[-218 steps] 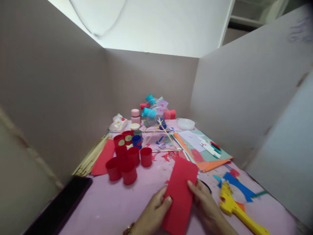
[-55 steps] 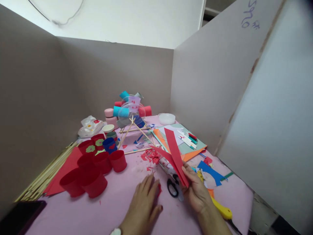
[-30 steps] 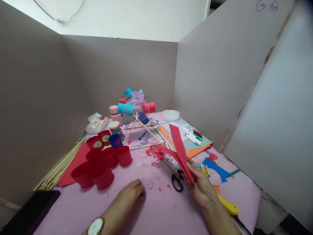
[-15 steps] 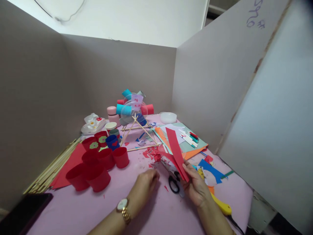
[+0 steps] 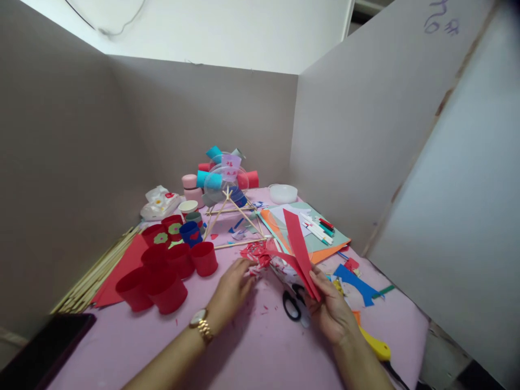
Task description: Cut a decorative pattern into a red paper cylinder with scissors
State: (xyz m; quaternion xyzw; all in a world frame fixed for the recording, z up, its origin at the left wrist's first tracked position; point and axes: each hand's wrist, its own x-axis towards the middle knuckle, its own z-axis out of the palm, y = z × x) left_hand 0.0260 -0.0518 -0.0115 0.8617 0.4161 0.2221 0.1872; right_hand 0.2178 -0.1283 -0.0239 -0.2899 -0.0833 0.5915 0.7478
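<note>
My right hand (image 5: 331,307) is closed on a long red paper strip (image 5: 299,249) that stands up and leans away from me. My left hand (image 5: 233,286), with a gold watch on the wrist, reaches forward over the pink table (image 5: 252,346); its curled fingers touch a heap of red paper scraps (image 5: 257,253). Whether it grips any scrap I cannot tell. Black-handled scissors (image 5: 293,303) lie on the table between my two hands.
Several red paper cups (image 5: 164,273) stand at the left beside a red sheet and wooden sticks (image 5: 95,274). A stick frame with a clear disc and coloured cups (image 5: 225,184) stands at the back. Coloured sheets with markers (image 5: 320,230), blue scraps and a yellow glue gun (image 5: 376,346) lie right.
My left hand has moved forward from the table's middle to the red scrap heap. My right hand keeps hold of the red strip, nearly still.
</note>
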